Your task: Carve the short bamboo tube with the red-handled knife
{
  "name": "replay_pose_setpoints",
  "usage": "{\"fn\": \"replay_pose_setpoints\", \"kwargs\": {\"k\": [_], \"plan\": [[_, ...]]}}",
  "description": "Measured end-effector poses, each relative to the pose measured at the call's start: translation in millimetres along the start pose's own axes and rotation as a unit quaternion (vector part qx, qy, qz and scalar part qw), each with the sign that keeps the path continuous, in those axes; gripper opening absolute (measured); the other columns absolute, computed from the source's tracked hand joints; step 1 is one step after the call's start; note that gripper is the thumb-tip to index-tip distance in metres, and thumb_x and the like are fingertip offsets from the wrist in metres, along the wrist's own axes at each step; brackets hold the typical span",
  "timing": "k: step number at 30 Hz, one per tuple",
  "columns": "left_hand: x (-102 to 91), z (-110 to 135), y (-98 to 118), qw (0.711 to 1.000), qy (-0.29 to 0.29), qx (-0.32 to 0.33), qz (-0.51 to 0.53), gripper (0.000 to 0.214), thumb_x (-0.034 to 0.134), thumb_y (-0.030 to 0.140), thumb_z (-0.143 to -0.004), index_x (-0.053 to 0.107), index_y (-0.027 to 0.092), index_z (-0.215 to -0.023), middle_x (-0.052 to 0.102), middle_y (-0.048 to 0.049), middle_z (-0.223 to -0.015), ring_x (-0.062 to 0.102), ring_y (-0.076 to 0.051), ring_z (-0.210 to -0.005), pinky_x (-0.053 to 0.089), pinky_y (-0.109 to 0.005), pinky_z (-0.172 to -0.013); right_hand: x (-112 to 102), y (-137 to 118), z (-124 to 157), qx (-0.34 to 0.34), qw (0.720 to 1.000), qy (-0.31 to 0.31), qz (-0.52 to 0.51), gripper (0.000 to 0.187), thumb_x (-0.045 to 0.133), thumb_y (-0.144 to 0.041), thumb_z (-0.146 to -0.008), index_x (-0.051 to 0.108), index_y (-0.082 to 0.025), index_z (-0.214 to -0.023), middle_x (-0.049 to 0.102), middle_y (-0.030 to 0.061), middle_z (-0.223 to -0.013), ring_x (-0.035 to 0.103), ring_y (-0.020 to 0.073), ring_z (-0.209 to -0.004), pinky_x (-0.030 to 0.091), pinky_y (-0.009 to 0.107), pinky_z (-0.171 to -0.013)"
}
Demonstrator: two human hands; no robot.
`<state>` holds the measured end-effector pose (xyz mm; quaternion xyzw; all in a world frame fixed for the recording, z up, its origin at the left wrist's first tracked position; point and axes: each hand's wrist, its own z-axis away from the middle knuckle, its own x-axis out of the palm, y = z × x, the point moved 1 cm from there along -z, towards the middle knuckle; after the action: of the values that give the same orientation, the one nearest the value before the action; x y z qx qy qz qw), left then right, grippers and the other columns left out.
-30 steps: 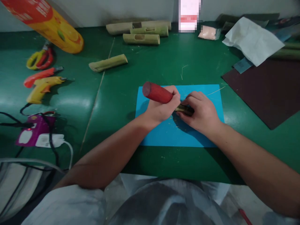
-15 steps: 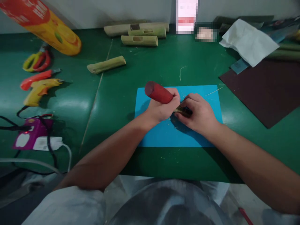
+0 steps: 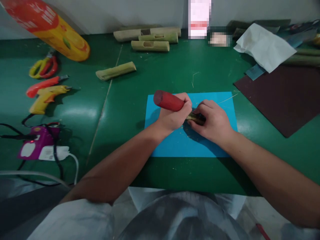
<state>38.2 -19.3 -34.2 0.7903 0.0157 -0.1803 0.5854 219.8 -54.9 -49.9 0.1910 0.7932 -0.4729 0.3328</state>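
Bamboo piece (image 3: 196,118), low over the middle of the blue sheet (image 3: 172,146), and it's caught in the right hand (image 3: 215,118): thumb on the near side, fingers bent round the far side, all closed on it. Whether it rests on the sheet I can't tell from here. Over on the left, the left hand (image 3: 175,116) is wrapped tight round a red handle (image 3: 171,101), its blunt butt sticking up and out to the left. The tool's working end? Hidden behind that fist.

Now look at the line of it! The bamboo's long axis runs nearly left to right, dipping a touch towards the person at the right. Its darker end sits in the right hand's pinch; the paler end points straight at the left fist, just beside it, contact too hidden to call. The handle slants down rightward to that same pale end, so the two meet almost head-on, the right hand having the fuller hold. Beyond, windowed bamboo tubes (image 3: 162,46) line the back of the green table (image 3: 155,76).
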Motion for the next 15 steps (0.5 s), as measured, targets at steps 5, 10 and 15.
{"fn": "replay_pose_setpoints", "kwargs": {"k": [5, 10, 15], "plan": [[0.0, 1.1, 0.7, 1.0, -0.012, -0.005, -0.004, 0.026, 0.061, 0.02, -0.09, 0.052, 0.023, -0.066, 0.055, 0.0011, -0.066, 0.055, -0.016, -0.067, 0.047, -0.031, -0.064, -0.6, -1.2, -0.9, 0.003, 1.0, -0.006, 0.0, 0.018, 0.078, -0.026, -0.085, 0.06, -0.026, -0.086, 0.065, 0.0067, -0.092, 0.058, 0.0271, -0.089, 0.046, 0.043, -0.08], [-0.1, -1.3, 2.7, 1.0, -0.025, -0.016, -0.001, 0.023, 0.06, 0.021, -0.085, 0.053, 0.023, -0.063, 0.054, 0.001, -0.065, 0.053, -0.015, -0.066, 0.046, -0.03, -0.063, -0.5, -0.9, -0.1, 0.005, 1.0, -0.007, -0.014, 0.016, 0.078, -0.027, -0.087, 0.062, -0.026, -0.086, 0.066, 0.0073, -0.092, 0.06, 0.0272, -0.089, 0.047, 0.043, -0.08], [-3.9, -5.2, 9.0, 0.998, -0.047, -0.027, 0.017, 0.02, 0.06, 0.022, -0.078, 0.051, 0.023, -0.06, 0.051, 0.0023, -0.061, 0.046, -0.013, -0.061, 0.043, -0.031, -0.061, 0.7, -0.2, 0.4, 0.009, 1.0, -0.01, -0.024, 0.018, 0.078, -0.027, -0.087, 0.061, -0.026, -0.084, 0.066, 0.007, -0.091, 0.061, 0.0262, -0.088, 0.048, 0.042, -0.077]]}}
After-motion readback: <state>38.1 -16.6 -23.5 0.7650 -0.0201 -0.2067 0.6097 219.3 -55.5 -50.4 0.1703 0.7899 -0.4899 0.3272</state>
